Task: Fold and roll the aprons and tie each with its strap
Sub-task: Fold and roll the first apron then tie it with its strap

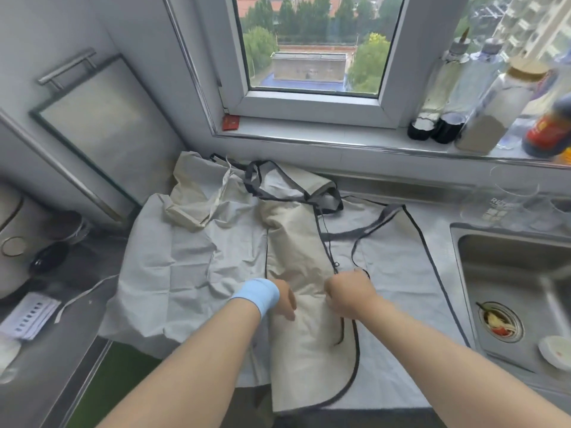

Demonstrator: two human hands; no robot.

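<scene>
Head: beige apron (296, 242), long axis toward window (309, 103); left hand (284, 299) flat, right hand (349, 296) pinching edge.

Daylit window (312, 44) above steel counter (77, 359) and sink (509, 273).

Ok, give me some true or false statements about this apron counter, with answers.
1. The left hand and the right hand both touch the beige apron. True.
2. The blue wristband is on the right wrist. False: it is on the left wrist.
3. The sink is on the person's left. False: it is on the right.
4. Bottles stand on the window sill. True.
5. The beige apron is rolled up. False: it lies unrolled.
</scene>
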